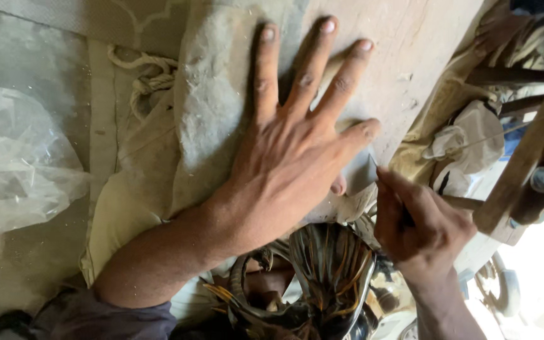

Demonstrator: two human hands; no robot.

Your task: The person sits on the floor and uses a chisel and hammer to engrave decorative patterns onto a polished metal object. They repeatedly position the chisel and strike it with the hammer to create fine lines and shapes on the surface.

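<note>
1. The left hand (291, 151) lies flat, its grip spread wide, pressing grey cloth (215, 101) onto the wooden table (404, 44).
2. The right hand (420, 226) pinches a small blade (371, 169) in a narrow grip, just right of the left thumb.
3. A clear plastic bag (14, 164) lies far left.

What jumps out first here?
The left hand, fingers spread, lies flat in the middle on a wooden board partly draped with grey cloth. Just right of it, the right hand pinches a small thin blade at the board's edge, close to the left little finger. Below them sits a glossy dark patterned object, and crumpled clear plastic lies far left.
</note>
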